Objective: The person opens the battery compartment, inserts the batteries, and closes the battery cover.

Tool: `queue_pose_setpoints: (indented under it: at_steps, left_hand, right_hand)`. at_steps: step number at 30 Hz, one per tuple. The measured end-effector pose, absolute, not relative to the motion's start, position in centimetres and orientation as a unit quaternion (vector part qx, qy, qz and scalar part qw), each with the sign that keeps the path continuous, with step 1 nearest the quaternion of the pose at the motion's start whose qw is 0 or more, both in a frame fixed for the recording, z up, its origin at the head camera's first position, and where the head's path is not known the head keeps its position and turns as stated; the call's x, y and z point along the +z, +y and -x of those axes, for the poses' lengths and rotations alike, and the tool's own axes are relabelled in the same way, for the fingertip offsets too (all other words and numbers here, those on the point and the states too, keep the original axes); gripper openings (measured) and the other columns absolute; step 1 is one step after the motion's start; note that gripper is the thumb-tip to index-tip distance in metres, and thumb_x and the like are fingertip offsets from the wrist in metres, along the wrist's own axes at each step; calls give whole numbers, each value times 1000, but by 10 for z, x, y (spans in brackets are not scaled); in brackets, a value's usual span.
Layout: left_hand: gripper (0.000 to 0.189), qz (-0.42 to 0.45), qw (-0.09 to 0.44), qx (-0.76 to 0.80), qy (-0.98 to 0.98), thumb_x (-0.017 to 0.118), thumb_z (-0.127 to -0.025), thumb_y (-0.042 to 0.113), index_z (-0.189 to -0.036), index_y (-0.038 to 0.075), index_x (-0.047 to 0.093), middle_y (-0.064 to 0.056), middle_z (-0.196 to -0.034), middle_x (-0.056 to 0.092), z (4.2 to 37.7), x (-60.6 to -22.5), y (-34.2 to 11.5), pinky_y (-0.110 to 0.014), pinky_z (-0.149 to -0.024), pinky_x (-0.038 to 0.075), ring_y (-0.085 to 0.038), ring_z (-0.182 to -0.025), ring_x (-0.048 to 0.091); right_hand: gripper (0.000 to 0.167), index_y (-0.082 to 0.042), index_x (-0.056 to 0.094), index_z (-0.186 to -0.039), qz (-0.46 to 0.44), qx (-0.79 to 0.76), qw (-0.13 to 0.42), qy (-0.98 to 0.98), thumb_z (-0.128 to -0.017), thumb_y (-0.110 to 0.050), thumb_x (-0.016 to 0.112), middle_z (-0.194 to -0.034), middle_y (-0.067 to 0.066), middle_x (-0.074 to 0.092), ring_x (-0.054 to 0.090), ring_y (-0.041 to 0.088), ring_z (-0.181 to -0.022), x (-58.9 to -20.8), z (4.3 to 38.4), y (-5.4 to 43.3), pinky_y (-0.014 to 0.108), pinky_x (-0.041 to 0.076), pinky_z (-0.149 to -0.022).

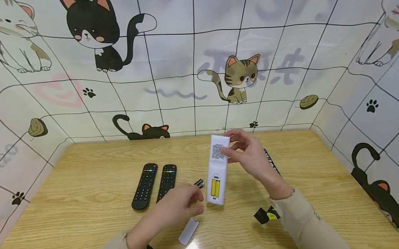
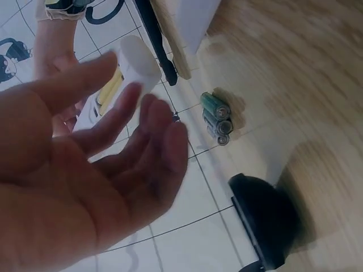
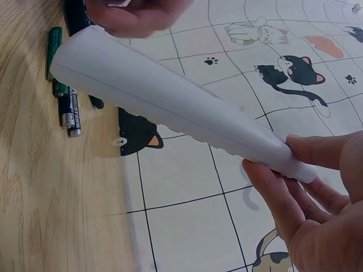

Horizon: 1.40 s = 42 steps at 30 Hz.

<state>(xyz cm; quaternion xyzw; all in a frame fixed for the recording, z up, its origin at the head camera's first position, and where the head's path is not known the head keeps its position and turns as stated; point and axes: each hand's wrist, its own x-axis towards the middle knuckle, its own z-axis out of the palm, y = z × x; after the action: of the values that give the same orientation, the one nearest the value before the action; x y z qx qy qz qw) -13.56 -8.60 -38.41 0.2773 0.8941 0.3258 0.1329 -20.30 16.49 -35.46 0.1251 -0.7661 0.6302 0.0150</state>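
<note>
Your right hand (image 1: pixel 248 157) pinches the white remote (image 1: pixel 220 168) by its far end over the bench (image 1: pixel 96 232), back toward you, likely to keep the bay with its yellow batteries (image 1: pixel 215 188) accessible. Your left hand (image 1: pixel 177 203) is loosely curled near the bay, holding nothing; the cover (image 1: pixel 188 232) lies apart below. In head view it partly hides the loose batteries (image 1: pixel 199 183); your right hand and forearm block most of the right-side remote (image 1: pixel 270 160).

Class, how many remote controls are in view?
4: the white remote in the right hand, the leftmost black remote, a second black remote beside it, and another remote partly hidden behind that hand. More could be hidden.
</note>
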Motion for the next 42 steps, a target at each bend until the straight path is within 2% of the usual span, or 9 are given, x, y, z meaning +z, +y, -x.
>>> queue_pose_setpoints:
  at_steps: [9,22,35,42]
  left_hand:
    - [22,-270,163,200,928,87,-83,21,-98,14,72,10,-74,55,125,-387,-85,-26,-56,45,-7,-64,51]
    - [19,-276,191,175,925,87,-82,16,-92,22,73,10,-76,57,122,-392,-85,-25,-55,47,-6,-66,52]
    - [18,-288,195,208,914,86,-82,13,-88,23,72,10,-75,54,124,-396,-85,-23,-55,47,-6,-66,51]
    - [18,-316,186,230,901,83,-85,7,-89,22,72,12,-74,55,126,-394,-85,-22,-57,47,-4,-66,51]
  right_hand:
    - [42,-6,60,-131,-125,634,17,-763,-92,-2,76,-119,17,61,65,30,-92,-353,203,165,57,58,-77]
    - [42,-7,60,-131,-127,628,18,-768,-93,-4,77,-119,16,62,65,32,-94,-353,203,165,53,60,-76]
    - [41,-7,60,-130,-135,622,21,-771,-93,-5,77,-118,16,62,65,31,-93,-355,203,165,43,62,-72]
    - [40,-9,61,-130,-132,621,18,-772,-93,-4,76,-118,16,62,65,33,-93,-354,201,164,43,62,-71]
